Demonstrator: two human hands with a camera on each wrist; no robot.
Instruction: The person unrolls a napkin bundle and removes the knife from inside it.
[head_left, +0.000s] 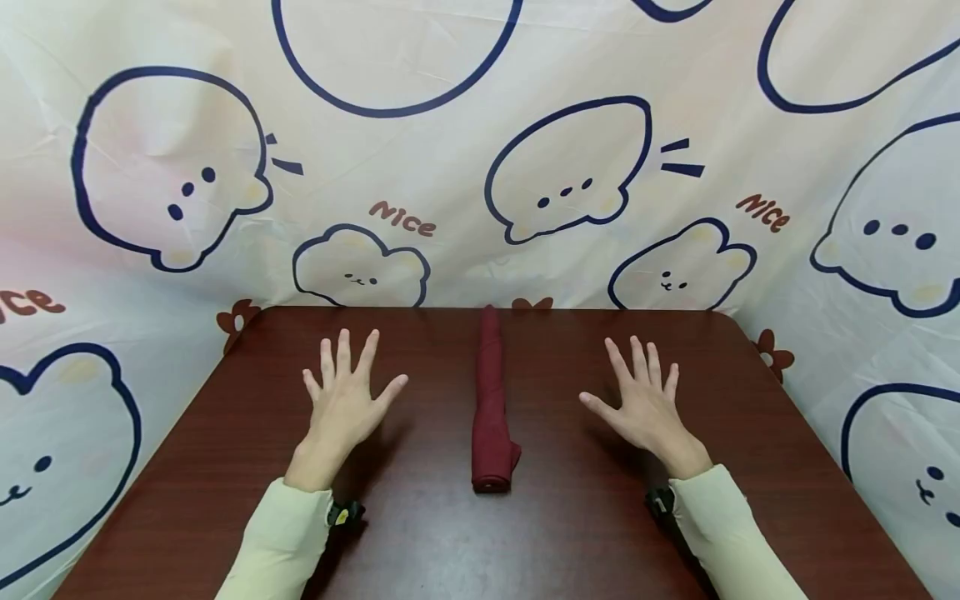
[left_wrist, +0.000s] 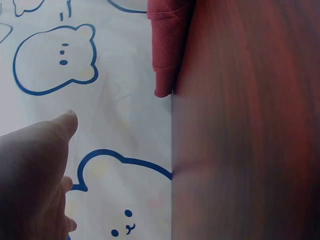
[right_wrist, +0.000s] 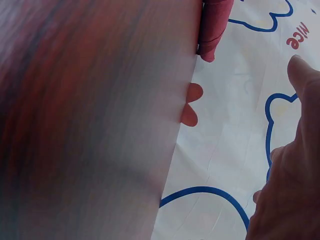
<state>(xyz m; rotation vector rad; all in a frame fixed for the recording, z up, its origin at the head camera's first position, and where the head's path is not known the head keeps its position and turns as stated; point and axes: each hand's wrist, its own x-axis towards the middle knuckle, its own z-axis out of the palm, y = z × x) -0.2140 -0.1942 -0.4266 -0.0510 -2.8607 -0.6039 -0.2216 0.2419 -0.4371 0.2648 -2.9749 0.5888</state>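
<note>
Left hand (head_left: 343, 407) and right hand (head_left: 647, 408) are spread wide, nothing gripped. Rolled-up maroon cloth (head_left: 492, 417) is parked between them.

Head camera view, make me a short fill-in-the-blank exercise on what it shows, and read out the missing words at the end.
1. On the table, the rolled red cloth lies ___ the left grip and the right grip.
2. With all fingers spread, each grip is holding ___.
3. The reddish-brown word printed on the backdrop reads ___.

Missing words: between; nothing; Nice.
</note>
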